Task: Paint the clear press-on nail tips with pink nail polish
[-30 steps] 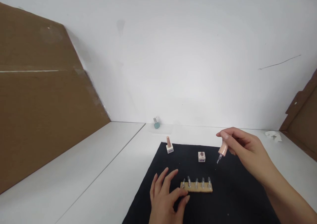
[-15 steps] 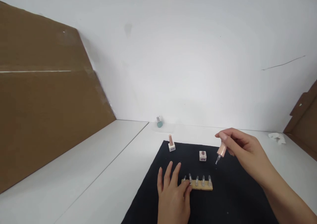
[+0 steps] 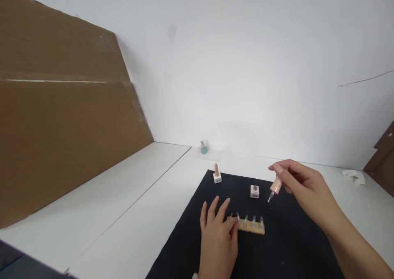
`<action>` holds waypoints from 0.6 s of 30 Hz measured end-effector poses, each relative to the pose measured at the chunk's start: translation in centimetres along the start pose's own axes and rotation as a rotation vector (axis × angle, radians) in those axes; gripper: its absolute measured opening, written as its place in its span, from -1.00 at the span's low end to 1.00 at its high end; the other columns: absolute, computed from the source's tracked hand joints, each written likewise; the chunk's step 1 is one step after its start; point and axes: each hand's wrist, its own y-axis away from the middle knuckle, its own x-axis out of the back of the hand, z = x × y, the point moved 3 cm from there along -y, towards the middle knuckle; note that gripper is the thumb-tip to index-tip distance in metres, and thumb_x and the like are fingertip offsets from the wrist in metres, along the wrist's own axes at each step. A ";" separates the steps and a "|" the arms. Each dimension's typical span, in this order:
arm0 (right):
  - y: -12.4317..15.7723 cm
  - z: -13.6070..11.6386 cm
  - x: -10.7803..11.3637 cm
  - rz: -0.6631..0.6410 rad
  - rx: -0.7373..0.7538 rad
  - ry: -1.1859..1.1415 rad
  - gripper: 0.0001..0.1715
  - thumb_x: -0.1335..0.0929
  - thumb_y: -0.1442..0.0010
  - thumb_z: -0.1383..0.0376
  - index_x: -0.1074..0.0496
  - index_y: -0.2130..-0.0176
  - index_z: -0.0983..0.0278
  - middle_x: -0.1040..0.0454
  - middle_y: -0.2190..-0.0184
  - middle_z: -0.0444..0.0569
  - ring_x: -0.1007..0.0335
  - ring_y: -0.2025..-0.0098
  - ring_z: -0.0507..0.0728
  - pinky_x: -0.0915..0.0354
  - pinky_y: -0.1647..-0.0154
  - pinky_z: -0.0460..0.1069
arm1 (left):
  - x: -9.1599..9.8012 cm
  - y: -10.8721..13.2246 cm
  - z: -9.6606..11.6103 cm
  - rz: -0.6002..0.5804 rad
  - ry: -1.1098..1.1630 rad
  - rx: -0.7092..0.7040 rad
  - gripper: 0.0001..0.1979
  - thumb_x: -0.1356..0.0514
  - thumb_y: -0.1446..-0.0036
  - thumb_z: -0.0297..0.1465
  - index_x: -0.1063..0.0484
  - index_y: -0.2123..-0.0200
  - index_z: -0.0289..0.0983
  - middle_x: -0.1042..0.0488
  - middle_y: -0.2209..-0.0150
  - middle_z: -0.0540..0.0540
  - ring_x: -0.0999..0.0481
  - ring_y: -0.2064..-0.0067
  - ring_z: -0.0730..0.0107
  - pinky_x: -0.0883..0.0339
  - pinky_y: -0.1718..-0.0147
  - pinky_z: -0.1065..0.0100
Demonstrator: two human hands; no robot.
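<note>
Between the thumb and fingers of my right hand (image 3: 297, 182) is a pink brush cap (image 3: 276, 185), its brush tip pointing down and left above the black cloth (image 3: 286, 246). My left hand (image 3: 218, 242) rests at the left end of a wooden strip (image 3: 255, 227) that carries several clear nail tips. Its thumb and index finger are pinched at the strip, by the second tip from the left, while the other fingers are spread. Behind the strip stands an uncapped white square bottle (image 3: 254, 194). A capped bottle with a pink top (image 3: 217, 177) stands at the cloth's back left.
A teal bottle (image 3: 203, 150) leans near the white wall, behind the cloth. Brown cardboard (image 3: 67, 114) rises at the left, and more cardboard (image 3: 383, 155) is at the right edge. A crumpled white tissue (image 3: 353, 176) lies at the back right of the white table (image 3: 147, 197).
The camera view has shifted and tilted slightly. Both hands keep nearly the same pose, the left at the wooden strip and the right holding the brush cap.
</note>
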 end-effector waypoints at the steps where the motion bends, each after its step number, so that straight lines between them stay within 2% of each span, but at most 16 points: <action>1: 0.0 0.0 0.0 -0.002 -0.001 0.000 -0.56 -0.38 -0.31 -0.09 -0.56 0.35 0.18 -0.56 0.49 -0.09 -0.26 0.46 0.11 -0.27 0.33 0.02 | -0.1 0.1 -0.1 -0.002 0.018 -0.005 -0.68 -0.16 -0.20 -0.61 -0.65 0.40 -0.15 -0.65 -0.10 -0.19 -0.51 -0.22 -0.31 -0.29 -0.15 -0.54; 6: -0.5 0.7 0.1 0.008 0.004 0.045 -0.59 -0.36 -0.34 -0.07 -0.57 0.27 0.18 -0.58 0.51 -0.10 -0.28 0.46 0.12 -0.25 0.35 0.01 | -0.6 0.5 -0.9 -0.040 0.121 0.032 -0.70 -0.18 -0.19 -0.59 -0.64 0.36 -0.11 -0.62 -0.14 -0.16 -0.45 -0.27 -0.28 -0.22 -0.18 -0.57; 10: -1.5 3.0 -0.3 0.043 0.050 0.158 -0.59 -0.32 -0.39 -0.05 -0.52 0.02 0.17 -0.64 0.45 -0.09 -0.44 0.36 0.16 -0.31 0.34 0.01 | -0.8 0.9 -1.2 -0.050 0.149 0.037 -0.70 -0.19 -0.20 -0.58 -0.64 0.33 -0.08 -0.59 -0.18 -0.14 -0.42 -0.29 -0.27 -0.22 -0.18 -0.58; 12: -1.9 4.5 -1.0 0.072 0.068 0.186 -0.58 -0.32 -0.38 -0.02 -0.46 -0.03 0.20 -0.67 0.38 -0.05 -0.50 0.30 0.19 -0.36 0.28 0.03 | -0.9 1.0 -1.3 -0.051 0.150 0.030 -0.70 -0.19 -0.19 -0.59 -0.63 0.34 -0.08 -0.60 -0.16 -0.16 -0.43 -0.29 -0.28 -0.22 -0.17 -0.58; 18: -2.0 7.6 -3.6 0.041 0.129 0.280 -0.74 -0.33 -0.37 0.06 -0.45 0.14 0.19 -0.68 0.33 -0.01 -0.55 0.30 0.21 -0.43 0.16 0.09 | -1.3 1.4 -1.9 -0.058 0.176 0.054 -0.70 -0.17 -0.21 -0.59 -0.63 0.33 -0.08 -0.59 -0.16 -0.16 -0.42 -0.29 -0.27 -0.20 -0.18 -0.58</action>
